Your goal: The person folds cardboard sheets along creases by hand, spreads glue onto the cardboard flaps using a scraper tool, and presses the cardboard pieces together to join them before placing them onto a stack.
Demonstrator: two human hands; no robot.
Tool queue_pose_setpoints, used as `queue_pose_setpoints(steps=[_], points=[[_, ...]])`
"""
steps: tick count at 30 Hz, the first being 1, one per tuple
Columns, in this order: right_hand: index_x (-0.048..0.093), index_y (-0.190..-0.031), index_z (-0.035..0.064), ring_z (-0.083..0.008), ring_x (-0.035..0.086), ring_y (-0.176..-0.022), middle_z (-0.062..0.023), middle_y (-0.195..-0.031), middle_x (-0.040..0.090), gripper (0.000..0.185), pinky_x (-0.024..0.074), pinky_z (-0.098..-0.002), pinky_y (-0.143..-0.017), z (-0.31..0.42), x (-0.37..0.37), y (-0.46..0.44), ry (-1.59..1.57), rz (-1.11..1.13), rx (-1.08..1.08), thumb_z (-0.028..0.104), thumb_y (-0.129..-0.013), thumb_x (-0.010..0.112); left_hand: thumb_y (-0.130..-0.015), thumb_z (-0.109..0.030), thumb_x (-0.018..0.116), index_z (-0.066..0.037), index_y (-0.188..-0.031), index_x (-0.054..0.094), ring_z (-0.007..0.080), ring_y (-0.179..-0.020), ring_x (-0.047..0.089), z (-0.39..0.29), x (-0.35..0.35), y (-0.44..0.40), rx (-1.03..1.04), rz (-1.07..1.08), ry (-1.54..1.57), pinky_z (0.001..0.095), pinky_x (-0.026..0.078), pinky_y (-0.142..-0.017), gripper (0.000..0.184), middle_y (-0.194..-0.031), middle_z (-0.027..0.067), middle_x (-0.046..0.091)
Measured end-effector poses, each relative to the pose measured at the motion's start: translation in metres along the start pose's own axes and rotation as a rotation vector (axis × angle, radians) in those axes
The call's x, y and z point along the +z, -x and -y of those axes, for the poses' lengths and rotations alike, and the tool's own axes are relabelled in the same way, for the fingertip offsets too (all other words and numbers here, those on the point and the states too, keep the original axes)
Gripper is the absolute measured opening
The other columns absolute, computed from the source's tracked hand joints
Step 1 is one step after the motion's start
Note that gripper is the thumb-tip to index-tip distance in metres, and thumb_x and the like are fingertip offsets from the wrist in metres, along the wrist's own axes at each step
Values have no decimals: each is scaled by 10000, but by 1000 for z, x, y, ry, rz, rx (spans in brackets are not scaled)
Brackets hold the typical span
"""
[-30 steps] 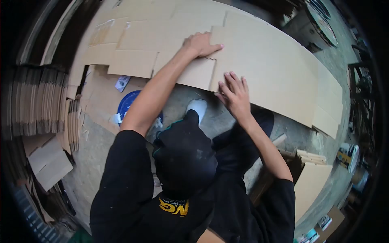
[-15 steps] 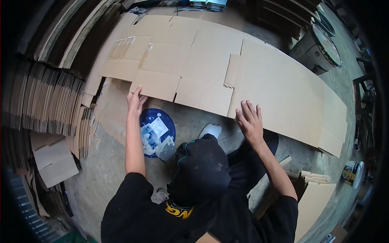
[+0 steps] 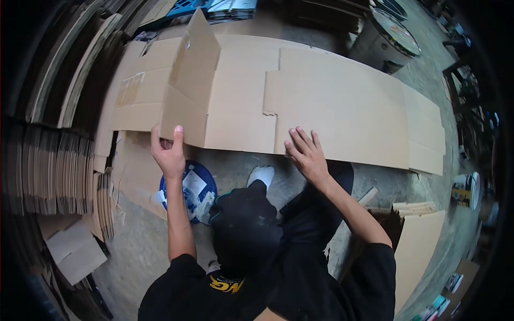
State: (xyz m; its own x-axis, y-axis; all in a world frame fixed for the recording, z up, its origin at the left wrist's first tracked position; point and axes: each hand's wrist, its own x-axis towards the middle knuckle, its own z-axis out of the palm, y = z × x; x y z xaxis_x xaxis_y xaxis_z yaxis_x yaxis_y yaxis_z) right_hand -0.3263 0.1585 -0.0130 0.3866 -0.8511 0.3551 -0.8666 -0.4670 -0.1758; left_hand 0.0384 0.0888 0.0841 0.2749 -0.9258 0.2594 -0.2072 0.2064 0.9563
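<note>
A long sheet of flattened cardboard [image 3: 337, 101] lies across the view in front of me. Its left panel [image 3: 190, 80] is folded upward and stands at a steep angle. My left hand [image 3: 169, 152] grips the near edge of that raised panel between thumb and fingers. My right hand [image 3: 307, 155] rests on the near edge of the flat part, fingers spread. Another flat piece with shiny tape [image 3: 140, 93] lies left of the raised panel. Below my left hand, a round blue lid [image 3: 211, 179] holds whitish, smeared pieces.
Stacked cardboard [image 3: 56, 171] lines the left side. A large drum [image 3: 383, 40] stands at the back right, and a labelled bucket [image 3: 466, 190] at the right. More cardboard [image 3: 420, 246] lies lower right. A white-covered foot [image 3: 261, 175] is near the sheet's front edge.
My left hand has moved from the sheet's middle to the left panel's edge and lifted it from flat to steep. My right hand stays on the near edge. The view has shifted.
</note>
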Motion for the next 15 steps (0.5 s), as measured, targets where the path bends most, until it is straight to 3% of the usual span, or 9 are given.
queue_pose_setpoints(steps=[1,3,4,7,10,15], points=[[576,-1309,144,-323,437,-1426,-136,-1504,496,493,302,-586,-1168,-1,-1,-1,5,13,-5,186,-850,752,-940,-7,674,18,-1261,571,194,-1173,603,-2,11,4,-2,18,11,321,469,-1019,338,-1295,141,624],[576,-1304,143,-319,437,-1427,-136,-1499,499,465,305,-585,-1166,-1,2,1,25,-32,4,201,-870,731,-909,69,621,24,-1312,558,262,-1309,559,-6,33,13,319,169,-118,362,422,-1112,411,-1408,199,576],[578,-1302,143,-318,439,-1426,-134,-1499,500,453,308,-586,-1164,0,2,1,13,-36,2,205,-877,723,-823,129,618,2,-1314,580,313,-1410,476,-6,42,14,370,271,-60,382,379,-1156,509,-1497,212,508],[587,-1291,140,-313,446,-1421,-127,-1494,507,417,318,-587,-1159,0,4,0,13,-64,-2,218,-898,703,-693,157,617,-37,-1293,611,339,-1439,441,-4,62,17,386,461,-111,400,376,-1170,630,-1492,188,525],[599,-1279,138,-315,451,-1416,-122,-1490,512,402,325,-585,-1155,0,2,0,12,-59,-7,230,-901,700,-687,124,621,-21,-1253,602,355,-1437,436,-2,82,26,459,632,-250,445,353,-1188,585,-1481,158,540],[615,-1266,132,-315,464,-1402,-119,-1477,522,392,333,-585,-1148,0,4,0,-3,-66,-2,243,-899,701,-723,48,662,-33,-1249,614,378,-1404,466,25,105,40,615,729,-459,479,362,-1141,534,-1451,149,566]])
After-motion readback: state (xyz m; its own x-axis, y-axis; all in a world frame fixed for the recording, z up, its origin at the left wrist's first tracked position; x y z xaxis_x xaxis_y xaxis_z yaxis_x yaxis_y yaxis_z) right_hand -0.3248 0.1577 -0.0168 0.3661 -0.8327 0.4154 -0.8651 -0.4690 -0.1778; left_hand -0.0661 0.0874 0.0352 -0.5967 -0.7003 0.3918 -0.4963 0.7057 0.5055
